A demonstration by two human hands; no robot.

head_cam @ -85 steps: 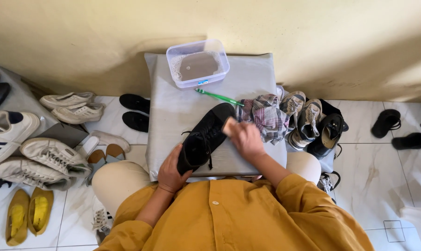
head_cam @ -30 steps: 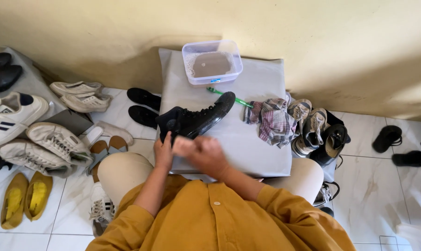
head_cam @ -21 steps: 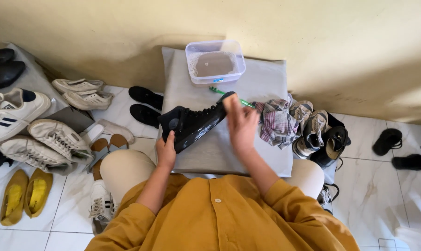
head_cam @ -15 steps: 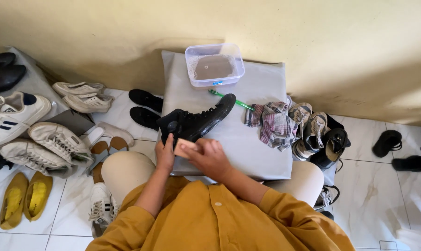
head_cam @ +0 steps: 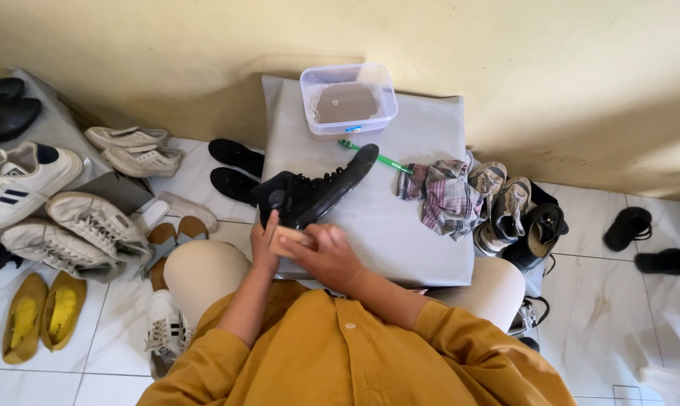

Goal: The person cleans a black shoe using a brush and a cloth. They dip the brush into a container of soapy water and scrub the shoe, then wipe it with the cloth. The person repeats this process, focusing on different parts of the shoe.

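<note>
Your left hand point(head_cam: 263, 244) clasps the black high-top shoe point(head_cam: 315, 193) at its heel, steadying it on the table point(head_cam: 400, 233); your right hand point(head_cam: 325, 252) closes on a tan block point(head_cam: 289, 239) against it

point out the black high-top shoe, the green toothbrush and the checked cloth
black high-top shoe point(head_cam: 321, 192), head view, on the laced upper at mid-shoe
green toothbrush point(head_cam: 389, 161), head view, on the handle right of the shoe's toe
checked cloth point(head_cam: 441, 197), head view, on the middle of the crumpled fabric
</note>
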